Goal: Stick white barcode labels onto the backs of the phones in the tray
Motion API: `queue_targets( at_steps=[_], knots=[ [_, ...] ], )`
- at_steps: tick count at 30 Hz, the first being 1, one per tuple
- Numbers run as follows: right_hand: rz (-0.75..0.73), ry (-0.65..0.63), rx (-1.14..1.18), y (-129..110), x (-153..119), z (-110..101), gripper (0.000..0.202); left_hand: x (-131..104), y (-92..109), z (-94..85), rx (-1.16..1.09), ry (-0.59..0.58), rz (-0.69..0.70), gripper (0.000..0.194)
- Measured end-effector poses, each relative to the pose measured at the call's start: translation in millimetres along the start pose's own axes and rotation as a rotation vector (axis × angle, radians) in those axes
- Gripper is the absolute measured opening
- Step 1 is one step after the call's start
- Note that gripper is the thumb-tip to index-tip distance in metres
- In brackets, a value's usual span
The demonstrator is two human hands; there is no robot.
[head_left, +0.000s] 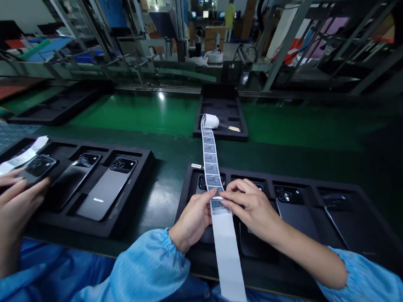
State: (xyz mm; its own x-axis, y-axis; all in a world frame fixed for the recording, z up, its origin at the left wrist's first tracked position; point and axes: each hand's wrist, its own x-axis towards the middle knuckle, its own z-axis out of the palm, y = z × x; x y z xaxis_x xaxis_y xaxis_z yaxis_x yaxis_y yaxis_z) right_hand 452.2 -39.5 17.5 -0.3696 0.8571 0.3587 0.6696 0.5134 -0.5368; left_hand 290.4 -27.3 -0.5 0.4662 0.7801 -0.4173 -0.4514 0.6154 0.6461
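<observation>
A long strip of printed labels [210, 155] runs from a small roll [211, 121] down toward my lap, its lower part blank white backing. My left hand [195, 218] pinches the strip's left edge between thumb and fingers. From the right, my right hand [248, 203] has its fingertips closed on the strip at the same height. Both hands are over a black foam tray [349, 191] with several dark phones in its slots, one of them a phone [291, 204] right of my right hand. The roll rests at the near end of a smaller black tray [218, 97].
At the left, another person's hands [15, 201] hold a phone [39, 168] over a second foam tray [119, 226] with grey phones. A green conveyor [133, 112] crosses behind, carrying another black tray [60, 103]. Metal frames stand beyond; a person in yellow [229, 18] is far back.
</observation>
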Motion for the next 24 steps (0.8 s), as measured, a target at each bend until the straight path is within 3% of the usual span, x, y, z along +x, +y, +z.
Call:
queue_targets(
  at_steps=[10, 20, 24],
  knots=[
    [-0.105, 0.002, -0.119, -2.8, 5.0, -2.6, 0.012, 1.6, -2.8, 0.4, 0.047, 0.075, -0.001, 0.028],
    [-0.362, 0.086, -0.541, -19.0, 3.8, 0.2, 0.026, 4.8, -0.4, -1.4, -0.005, 0.102, 0.0, 0.026],
    [-0.355, 0.141, -0.489, -26.2, -1.4, -5.6, 0.027, 6.5, 1.6, -3.9, 0.012, 0.109, -0.018, 0.023]
  ],
)
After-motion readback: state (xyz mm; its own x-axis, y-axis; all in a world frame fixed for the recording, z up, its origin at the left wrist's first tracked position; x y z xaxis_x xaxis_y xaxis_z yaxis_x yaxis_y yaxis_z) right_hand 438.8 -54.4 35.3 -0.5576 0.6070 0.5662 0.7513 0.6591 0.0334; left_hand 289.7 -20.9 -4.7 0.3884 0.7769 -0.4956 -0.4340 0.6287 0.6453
